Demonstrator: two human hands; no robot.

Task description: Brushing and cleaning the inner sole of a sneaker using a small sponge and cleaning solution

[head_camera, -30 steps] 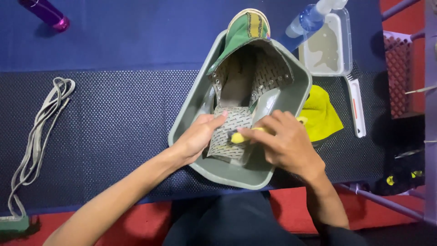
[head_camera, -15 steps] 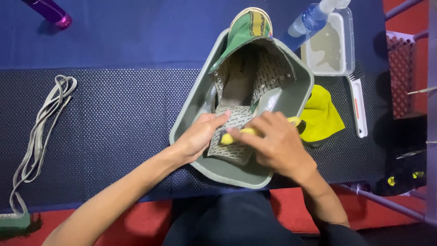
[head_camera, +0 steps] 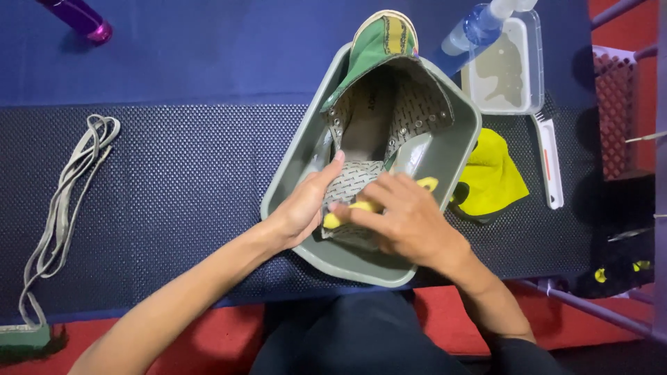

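Right hand (head_camera: 410, 222) grips a yellow brush (head_camera: 375, 201), pressing it on the shoe (head_camera: 379, 118). Left hand (head_camera: 302, 208) clasps the shoe's heel beside it (both inside the grey basin (head_camera: 292, 187)).

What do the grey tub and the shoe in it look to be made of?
The grey tub looks like moulded plastic: smooth, slightly glossy walls with rounded corners. The green shoe seems to be woven canvas, matt, with metal eyelets and a pale, rubber-like toe rim; its lining shows a printed pattern.
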